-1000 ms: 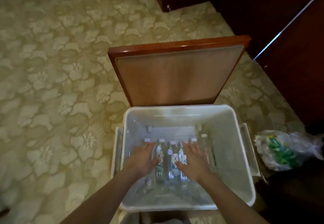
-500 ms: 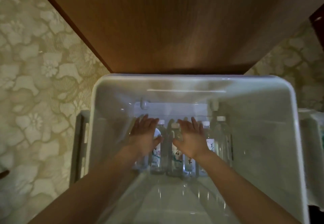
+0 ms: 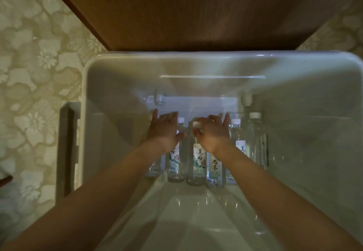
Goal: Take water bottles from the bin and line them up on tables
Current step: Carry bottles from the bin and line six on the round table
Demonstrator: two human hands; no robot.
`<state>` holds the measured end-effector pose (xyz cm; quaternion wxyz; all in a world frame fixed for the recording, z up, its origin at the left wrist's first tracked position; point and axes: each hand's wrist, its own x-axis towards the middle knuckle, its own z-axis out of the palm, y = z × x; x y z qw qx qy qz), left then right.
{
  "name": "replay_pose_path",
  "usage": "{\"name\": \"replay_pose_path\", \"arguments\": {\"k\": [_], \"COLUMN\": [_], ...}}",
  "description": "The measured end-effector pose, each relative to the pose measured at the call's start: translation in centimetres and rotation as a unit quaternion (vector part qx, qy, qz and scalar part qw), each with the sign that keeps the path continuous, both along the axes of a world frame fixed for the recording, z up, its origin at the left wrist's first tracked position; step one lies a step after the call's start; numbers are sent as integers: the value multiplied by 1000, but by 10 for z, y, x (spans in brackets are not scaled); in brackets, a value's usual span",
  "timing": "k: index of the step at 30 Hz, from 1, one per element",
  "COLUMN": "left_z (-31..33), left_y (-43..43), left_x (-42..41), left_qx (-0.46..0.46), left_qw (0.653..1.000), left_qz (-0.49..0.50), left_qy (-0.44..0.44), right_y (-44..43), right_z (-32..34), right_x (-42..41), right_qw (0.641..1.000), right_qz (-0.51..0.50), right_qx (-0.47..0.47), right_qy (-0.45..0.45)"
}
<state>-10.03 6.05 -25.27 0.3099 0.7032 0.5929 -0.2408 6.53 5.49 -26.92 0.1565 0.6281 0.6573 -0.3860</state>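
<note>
A translucent white bin (image 3: 196, 57) fills the view, and several clear water bottles stand in a row on its floor by the far wall. One labelled bottle (image 3: 199, 158) stands in the middle, and a taller bottle (image 3: 255, 142) is at the right end. My left hand (image 3: 165, 131) lies with straight fingers over the leftmost bottles, its thumb beside a bottle neck (image 3: 181, 127). My right hand (image 3: 213, 135) reaches over the middle bottles, fingers stretched forward. The middle bottle's white cap (image 3: 196, 124) shows between its thumb and forefinger. Both hands hide the bottle tops beneath them.
A brown wooden table top (image 3: 196, 15) lies just beyond the bin's far rim. Floral patterned carpet (image 3: 39, 74) spreads to the left and far right. A grey frame (image 3: 67, 148) runs along the bin's left outer side. The bin's near floor (image 3: 186, 221) holds no bottles.
My head has dropped closer to the bin. Both hands have gone deeper and forward onto the bottle tops, and the right thumb now sits at the middle bottle's neck.
</note>
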Motion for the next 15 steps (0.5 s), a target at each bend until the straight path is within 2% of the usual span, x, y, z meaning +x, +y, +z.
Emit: {"name": "replay_pose_path", "arguments": {"k": [6, 10, 12, 15], "left_z": [10, 22, 30, 40], "left_y": [-19, -35, -41, -52], "left_x": [-6, -12, -14, -15], "left_qx": [46, 43, 36, 82], "left_qw": [997, 990, 984, 974], "left_qz": [21, 94, 134, 154], "left_qy": [-51, -97, -115, -144], "right_y": [0, -13, -20, -30], "right_z": [13, 25, 33, 44], "right_x": [5, 10, 12, 12], "right_qw": [999, 988, 979, 959], "right_qz": [20, -79, -133, -181], "right_qx": [36, 82, 67, 32], "right_qy": [15, 105, 142, 214]}}
